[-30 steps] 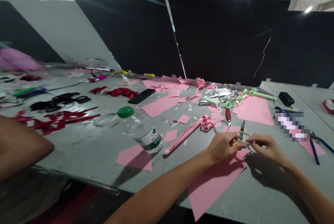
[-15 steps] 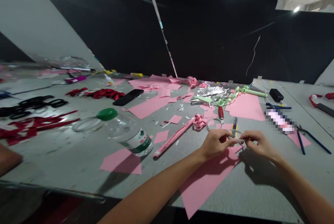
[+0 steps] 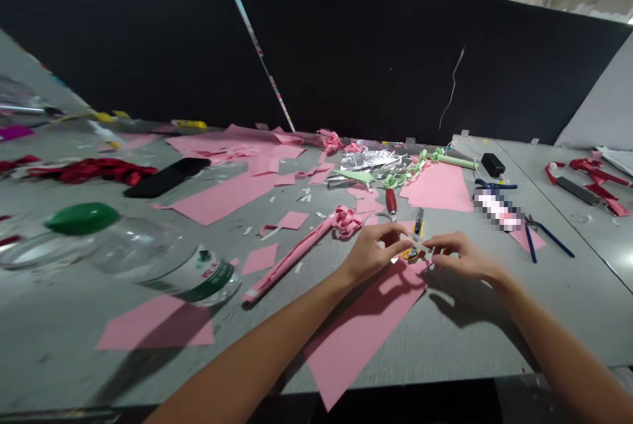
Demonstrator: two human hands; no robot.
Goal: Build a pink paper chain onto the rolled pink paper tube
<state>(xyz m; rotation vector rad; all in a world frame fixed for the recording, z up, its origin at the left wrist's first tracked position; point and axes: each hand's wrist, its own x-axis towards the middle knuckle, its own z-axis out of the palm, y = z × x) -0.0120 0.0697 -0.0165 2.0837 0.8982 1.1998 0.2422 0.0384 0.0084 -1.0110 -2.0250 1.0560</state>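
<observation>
My left hand (image 3: pixel 376 249) and my right hand (image 3: pixel 457 254) meet over a large pink paper sheet (image 3: pixel 363 325) on the grey table (image 3: pixel 475 338). Both pinch a small clear ring, apparently a tape roll (image 3: pixel 418 242), held between them. A yellow utility knife (image 3: pixel 414 239) lies just beyond the hands. To the left lies a rolled pink paper stem ending in a pink paper flower (image 3: pixel 346 221).
A clear water bottle with a green cap (image 3: pixel 148 256) lies on its side at the left. Pink paper scraps, a black phone (image 3: pixel 168 177), crumpled foil (image 3: pixel 373 160), a green paper stem (image 3: pixel 445 160), red ribbon (image 3: pixel 93 170) and blue-handled pliers (image 3: pixel 544 239) litter the table.
The camera has swung right and down, so the scene shifts left. Both hands stay together on the clear ring. The other person's arm at the left edge has left the view.
</observation>
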